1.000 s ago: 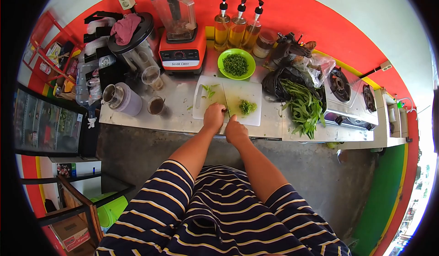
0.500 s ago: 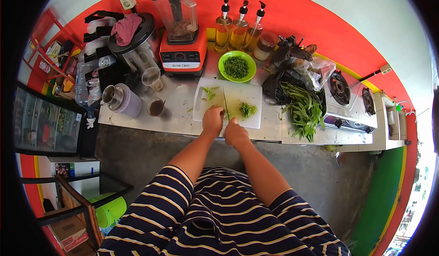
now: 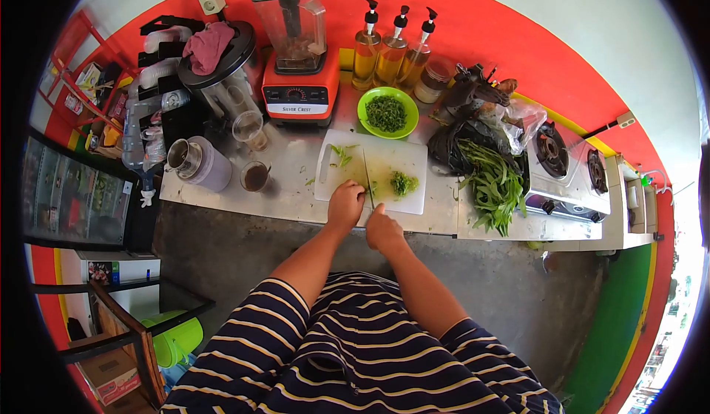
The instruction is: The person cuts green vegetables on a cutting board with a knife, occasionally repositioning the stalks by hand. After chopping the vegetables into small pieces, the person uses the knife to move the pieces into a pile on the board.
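Note:
A white cutting board [image 3: 330, 185] lies on the metal counter before me. My right hand [image 3: 384, 229] is closed round the handle of a knife [image 3: 367, 171], whose blade points away from me across the board. Just left of the blade, my left hand [image 3: 347, 202] rests at the board's near edge with fingers bent together; whatever they pinch is hidden, though a bit of green shows by the blade. Chopped greens [image 3: 403, 184] sit in a small heap right of the knife. A few loose leaves [image 3: 341, 155] lie at the board's upper left.
Behind the board stands a green bowl [image 3: 411, 120] of chopped greens. Leafy stalks [image 3: 491, 192] spill over the counter at right, beside a gas stove [image 3: 569, 181]. A blender [image 3: 299, 92], pump bottles [image 3: 390, 55] and a cup of dark liquid [image 3: 255, 177] stand around.
The view has shifted slightly, so the counter sits a little lower in it. Both hands stay at the board's near edge, with the knife still in the right one.

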The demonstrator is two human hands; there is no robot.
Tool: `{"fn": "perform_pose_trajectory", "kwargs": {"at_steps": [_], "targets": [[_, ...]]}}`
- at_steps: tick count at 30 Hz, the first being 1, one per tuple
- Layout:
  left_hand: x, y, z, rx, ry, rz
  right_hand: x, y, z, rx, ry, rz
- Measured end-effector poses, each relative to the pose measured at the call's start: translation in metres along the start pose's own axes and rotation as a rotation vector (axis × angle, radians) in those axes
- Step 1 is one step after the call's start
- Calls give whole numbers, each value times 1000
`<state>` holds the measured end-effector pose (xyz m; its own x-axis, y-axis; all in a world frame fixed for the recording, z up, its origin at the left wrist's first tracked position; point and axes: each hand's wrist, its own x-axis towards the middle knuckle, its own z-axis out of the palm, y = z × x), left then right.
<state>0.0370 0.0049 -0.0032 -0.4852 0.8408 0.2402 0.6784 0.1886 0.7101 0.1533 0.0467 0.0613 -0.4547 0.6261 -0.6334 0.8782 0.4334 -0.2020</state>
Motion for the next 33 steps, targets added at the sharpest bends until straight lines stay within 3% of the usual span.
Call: {"fn": "perform_pose_trajectory", "kwargs": {"at_steps": [2, 6, 8, 12, 17, 24, 29, 33], "targets": [[3, -1, 2, 10, -14, -107, -2, 2, 7, -11, 17, 34], [6, -1, 1, 14, -15, -133, 25, 4, -1, 69, 87, 16], [6, 2, -4, -27, -33, -145, 20, -2, -24, -18, -28, 19], [4, -2, 3, -171, 14, -206, 5, -6, -18, -49, -63, 26], [-1, 5, 3, -20, 99, -85, 17, 2, 16, 32, 71, -1], [-9, -5, -1, -31, 74, 39, 14, -12, -21, -19, 5, -23], [-1, -8, 2, -62, 93, -96, 10, -2, 12, -73, 63, -15], [10, -11, -3, -90, -4, -180, 31, -6, -3, -34, 90, -32]]}}
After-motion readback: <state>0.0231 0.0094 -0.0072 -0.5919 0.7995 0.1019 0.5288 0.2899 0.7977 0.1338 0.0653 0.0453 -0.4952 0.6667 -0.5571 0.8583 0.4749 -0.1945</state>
